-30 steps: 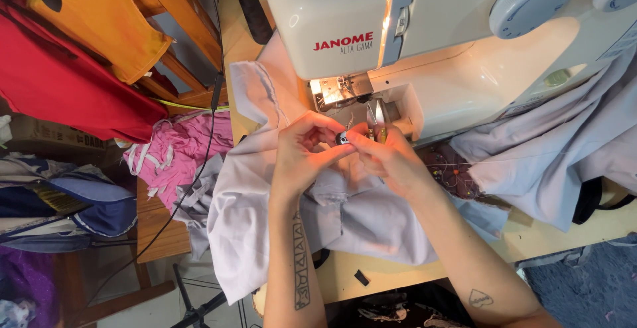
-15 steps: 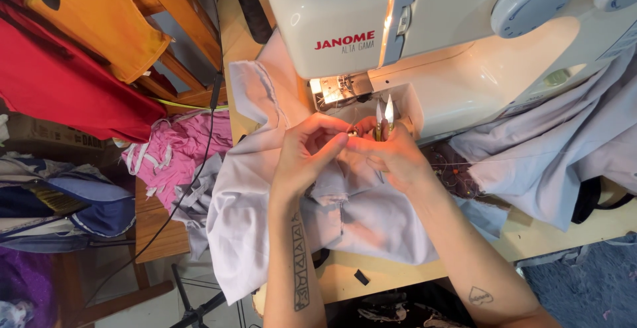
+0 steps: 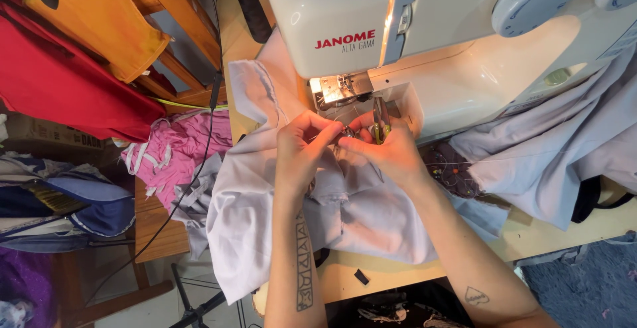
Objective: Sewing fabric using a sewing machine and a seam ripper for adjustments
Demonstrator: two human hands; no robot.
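Head view: pale cloth (image 3: 345, 215) lies bunched at centre frame under the sewing machine (image 3: 424, 42). Since a second ago, small scissors (image 3: 379, 123) have risen in the right hand (image 3: 388, 152), fingers clamped on them; left hand (image 3: 302, 152) fingers pinch something too small to tell, likely thread being trimmed.

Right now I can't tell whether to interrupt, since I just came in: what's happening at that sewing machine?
A person is working at the white sewing machine on a wooden table. Both hands meet just in front of the needle area: the left hand pinches something small, too fine to tell, and the right hand grips small snips or a similar tool. Pale lilac fabric lies bunched under the hands and hangs off the table edge. A dark thread spool stands behind.
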